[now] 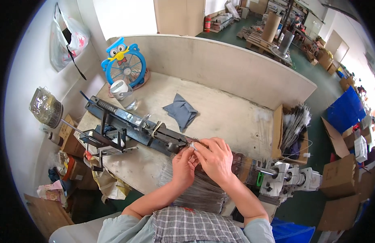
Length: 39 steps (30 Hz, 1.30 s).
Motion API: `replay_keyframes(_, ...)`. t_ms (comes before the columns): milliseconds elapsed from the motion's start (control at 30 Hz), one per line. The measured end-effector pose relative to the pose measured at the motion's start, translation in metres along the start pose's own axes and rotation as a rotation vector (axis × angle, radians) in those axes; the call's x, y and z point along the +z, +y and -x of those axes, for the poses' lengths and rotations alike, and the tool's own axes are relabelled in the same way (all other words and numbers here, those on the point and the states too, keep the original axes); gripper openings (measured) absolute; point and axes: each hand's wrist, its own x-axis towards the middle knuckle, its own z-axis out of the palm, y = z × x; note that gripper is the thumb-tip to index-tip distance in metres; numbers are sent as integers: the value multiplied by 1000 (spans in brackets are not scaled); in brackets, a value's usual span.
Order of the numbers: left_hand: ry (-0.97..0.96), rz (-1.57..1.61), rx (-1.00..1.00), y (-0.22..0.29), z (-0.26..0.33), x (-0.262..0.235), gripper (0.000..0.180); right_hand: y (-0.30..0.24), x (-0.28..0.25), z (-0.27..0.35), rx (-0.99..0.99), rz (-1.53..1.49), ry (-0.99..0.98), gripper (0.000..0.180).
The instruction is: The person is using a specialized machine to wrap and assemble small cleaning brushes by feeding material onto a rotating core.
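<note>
The right hand [215, 156] has its grip closed at the fingertips on a small, pale, glossy piece [192, 146], which sits at the near-right end of a long black metal fixture [132, 122] with a coiled spring. The left hand [184, 165] is just beside it, thumb and fingers drawn together; whether its grip contains anything, I cannot tell. The fixture runs slantwise across the pale, worn counter [232, 117] from its left edge toward the near edge. By the near edge, below the hands, lies a broad bundle of thin grey wire-like strands [199, 193]. A crumpled blue-grey cloth [181, 111] lies mid-counter. A round blue fan with a cartoon bird face [126, 67] stands at the far left corner, and an open brown cardboard box [277, 131] at the right edge.
</note>
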Motion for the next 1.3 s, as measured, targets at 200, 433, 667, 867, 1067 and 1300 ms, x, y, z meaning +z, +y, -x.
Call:
replay_keyframes(200,-63,33,24,-3,-4,-10,12,5,-5,1,-44,-16,-44,20)
replay_keyframes(433,-80,5,30,-2,-1,-5,14,3,-10,0,-61,-42,-35,21)
replay_keyframes(667,-49,64,-3,-6,-3,-9,14,6,-8,0,-62,-43,-94,23)
replay_keyframes(867,-35,127,-43,1,-1,-6,7,4,-9,-1,-33,-77,-66,21)
replay_keyframes(1067,-41,59,20,-4,1,-5,12,4,-10,4,-48,-54,-52,21)
replay_keyframes(1300,-22,72,-9,-2,-1,-6,9,4,-7,3,-38,-53,-64,23)
